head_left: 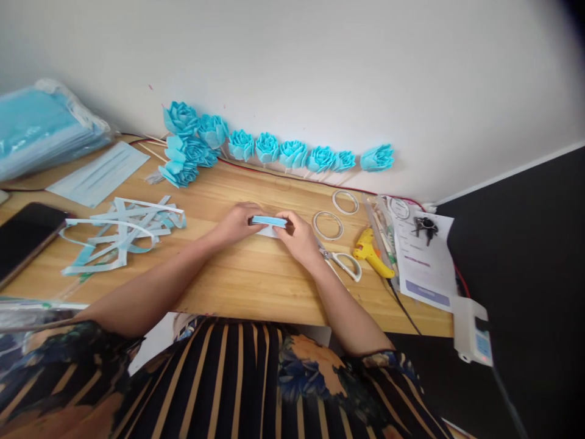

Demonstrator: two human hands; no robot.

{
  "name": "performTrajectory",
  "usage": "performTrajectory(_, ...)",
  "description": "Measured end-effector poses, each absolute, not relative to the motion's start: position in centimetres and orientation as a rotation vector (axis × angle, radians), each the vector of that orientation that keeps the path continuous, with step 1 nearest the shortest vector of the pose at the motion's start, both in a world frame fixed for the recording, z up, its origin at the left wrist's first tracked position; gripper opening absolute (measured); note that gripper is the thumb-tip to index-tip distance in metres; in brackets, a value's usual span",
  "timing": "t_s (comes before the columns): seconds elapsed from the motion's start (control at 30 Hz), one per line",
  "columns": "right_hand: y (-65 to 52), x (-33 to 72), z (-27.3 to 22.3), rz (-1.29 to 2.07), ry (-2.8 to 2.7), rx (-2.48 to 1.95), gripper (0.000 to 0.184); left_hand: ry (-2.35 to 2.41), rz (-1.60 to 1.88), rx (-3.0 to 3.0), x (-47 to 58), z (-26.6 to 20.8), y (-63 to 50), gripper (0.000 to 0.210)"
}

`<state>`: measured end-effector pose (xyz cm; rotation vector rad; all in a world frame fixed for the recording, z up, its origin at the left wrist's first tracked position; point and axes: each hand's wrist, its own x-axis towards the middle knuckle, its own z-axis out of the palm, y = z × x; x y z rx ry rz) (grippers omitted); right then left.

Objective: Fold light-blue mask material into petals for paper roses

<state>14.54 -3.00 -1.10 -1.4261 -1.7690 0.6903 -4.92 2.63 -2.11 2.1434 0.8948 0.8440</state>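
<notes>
Between my two hands is a small stack of folded blue mask fabric [269,221], with a white layer showing beneath its near side. My left hand [240,221] is closed on the stack's left end. At the right end, my right hand [296,235] pinches it with thumb and fingers. The stack is held at the middle of the wooden table [237,280]. Scissors [350,265] with white handles lie just right of my right hand, their blades partly hidden by my wrist.
Blue fabric flowers [292,153] on sticks lean along the wall. Cut strips [121,231], a flat mask [98,174], a phone [27,235] and bagged masks [41,128] lie left. Tape rings [328,225], a yellow glue gun [372,253], papers [423,262] and keys [426,227] lie right.
</notes>
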Motion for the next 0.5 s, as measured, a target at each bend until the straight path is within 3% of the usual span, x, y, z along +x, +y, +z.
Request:
performTrajectory(0.13, -3.2, 14.6, -0.8, 0.730, -1.671, -1.379, 0.018, 0.911, 0.827, 1.771, -4.8, -1.7, 2.1, 0.030)
performTrajectory(0.3, -3.3, 14.7, -0.7, 1.000, -1.510, -1.287, 0.035, 0.861, 0.754, 1.388, -4.5, -1.2, 1.4, 0.049)
performTrajectory(0.5, -3.5, 14.6, -0.9, 0.837, -1.580, -1.292, 0.046, 0.921, 0.732, 1.405, -4.1, -1.0, 0.9, 0.047)
